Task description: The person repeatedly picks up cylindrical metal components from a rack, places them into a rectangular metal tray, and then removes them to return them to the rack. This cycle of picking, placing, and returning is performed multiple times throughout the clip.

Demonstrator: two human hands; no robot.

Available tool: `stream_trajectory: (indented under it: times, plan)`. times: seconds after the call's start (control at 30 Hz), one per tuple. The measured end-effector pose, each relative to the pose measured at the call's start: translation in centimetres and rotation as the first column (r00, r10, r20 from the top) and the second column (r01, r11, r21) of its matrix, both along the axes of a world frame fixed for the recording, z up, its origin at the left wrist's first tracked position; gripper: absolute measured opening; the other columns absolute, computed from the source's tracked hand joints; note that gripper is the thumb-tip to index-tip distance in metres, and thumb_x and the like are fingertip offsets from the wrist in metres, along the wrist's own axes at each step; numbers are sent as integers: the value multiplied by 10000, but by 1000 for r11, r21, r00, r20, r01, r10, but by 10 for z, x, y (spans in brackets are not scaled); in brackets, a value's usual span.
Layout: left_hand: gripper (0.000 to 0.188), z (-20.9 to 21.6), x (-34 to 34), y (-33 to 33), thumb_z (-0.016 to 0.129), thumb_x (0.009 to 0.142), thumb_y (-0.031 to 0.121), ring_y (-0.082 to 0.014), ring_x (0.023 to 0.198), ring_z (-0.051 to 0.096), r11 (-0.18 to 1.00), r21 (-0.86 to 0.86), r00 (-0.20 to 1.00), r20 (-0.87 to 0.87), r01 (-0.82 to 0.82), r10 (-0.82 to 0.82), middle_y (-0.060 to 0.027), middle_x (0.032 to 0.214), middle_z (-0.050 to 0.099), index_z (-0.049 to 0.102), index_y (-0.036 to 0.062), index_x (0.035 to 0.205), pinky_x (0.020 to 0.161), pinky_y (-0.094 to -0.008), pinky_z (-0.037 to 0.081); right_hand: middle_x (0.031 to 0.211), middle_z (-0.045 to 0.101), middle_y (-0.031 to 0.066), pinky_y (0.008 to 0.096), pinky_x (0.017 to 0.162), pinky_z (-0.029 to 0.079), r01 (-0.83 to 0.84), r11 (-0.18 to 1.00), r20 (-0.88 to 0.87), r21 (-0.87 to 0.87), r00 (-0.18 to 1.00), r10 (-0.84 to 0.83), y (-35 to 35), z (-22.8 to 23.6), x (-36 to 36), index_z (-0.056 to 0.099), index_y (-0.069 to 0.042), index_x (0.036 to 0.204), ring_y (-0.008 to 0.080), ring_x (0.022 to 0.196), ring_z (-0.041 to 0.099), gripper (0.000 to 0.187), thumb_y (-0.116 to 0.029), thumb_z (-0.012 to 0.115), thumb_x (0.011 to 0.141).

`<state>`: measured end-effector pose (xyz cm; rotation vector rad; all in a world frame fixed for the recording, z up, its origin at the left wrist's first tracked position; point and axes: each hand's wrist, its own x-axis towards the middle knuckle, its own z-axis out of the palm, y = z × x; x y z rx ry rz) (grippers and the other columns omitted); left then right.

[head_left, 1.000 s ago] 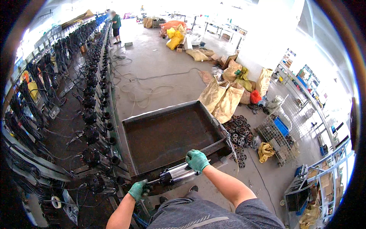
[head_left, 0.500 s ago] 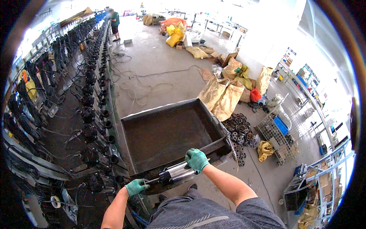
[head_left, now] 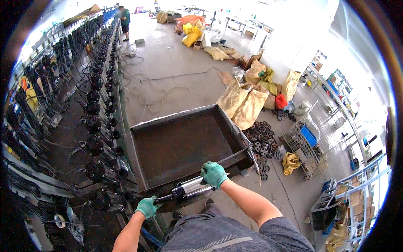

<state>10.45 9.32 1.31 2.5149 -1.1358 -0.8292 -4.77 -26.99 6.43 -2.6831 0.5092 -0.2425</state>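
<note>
A silver metal cylinder (head_left: 194,187) with a black collar lies across in front of me, over the near edge of a dark rectangular metal tray (head_left: 191,155). From its left end runs a thin dark rod. My left hand (head_left: 147,207), in a green glove, is closed round the outer end of that rod. My right hand (head_left: 214,174), gloved the same way, has its fingers wrapped over the right end of the cylinder. A small pale tip (head_left: 228,174) sticks out past the right hand. The undersides of both grips are hidden.
On the left, long rows of black motor-like units (head_left: 98,172) stand beside hanging black cables (head_left: 25,113). Right of the tray are tan sacks (head_left: 247,109), a pile of dark wheel-shaped parts (head_left: 261,138) and a wire cart (head_left: 304,147). A person (head_left: 124,23) stands far back left.
Both hands and the cylinder have shifted slightly to the left, the right hand also slightly up. Both grips stay closed. The far person has turned or shifted a little.
</note>
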Motion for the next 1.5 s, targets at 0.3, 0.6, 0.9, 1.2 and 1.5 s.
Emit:
stream_trajectory:
  times: [0.3, 0.6, 0.9, 1.2, 1.5]
  plan:
    - [300, -21, -21, 5, 776, 857, 334, -436, 823, 677, 937, -329, 959, 211, -114, 191, -213, 879, 708, 685, 82, 993, 710, -506, 543, 951, 674, 178, 487, 842, 533, -33, 999, 37, 16, 999, 32, -3, -1, 0, 685, -51, 876, 396, 929, 646, 218, -261, 639, 905]
    - [600, 14, -71, 17, 759, 911, 143, -238, 1052, 630, 709, -407, 796, -81, -576, 600, -110, 1172, 663, 498, 70, 1446, 969, -367, 504, 1069, 662, 205, 435, 879, 524, 310, 927, 353, 211, 861, -367, -100, -25, -85, 650, -21, 1150, 379, 980, 651, 288, -155, 710, 902]
    - [526, -9, -143, 11, 691, 983, 154, -174, 1045, 612, 553, -427, 676, -221, -715, 703, -63, 1154, 657, 476, 90, 1459, 974, -328, 484, 861, 649, 157, 437, 573, 523, 699, 417, -350, 581, 677, -648, -235, -115, -185, 508, -40, 1172, 280, 645, 623, 426, -357, 669, 938]
    - [487, 88, -156, -87, 664, 1008, 233, -251, 1010, 667, 582, -639, 811, -115, -502, 574, -131, 1095, 704, 517, 17, 1420, 917, -365, 517, 910, 625, 54, 330, 637, 554, -39, 137, 76, 990, 959, -273, -76, -55, -127, 540, -102, 1114, 159, 723, 619, 105, -101, 592, 1023]
    - [285, 125, -137, -160, 563, 1068, 320, -157, 732, 591, 88, -488, 496, -846, -868, 198, -54, 898, 626, 591, 64, 1190, 686, -329, 521, 1017, 692, 214, 454, 782, 541, -420, 627, 174, 656, 893, 416, 62, 31, -73, 620, -53, 1233, 399, 909, 670, 356, -112, 688, 889]
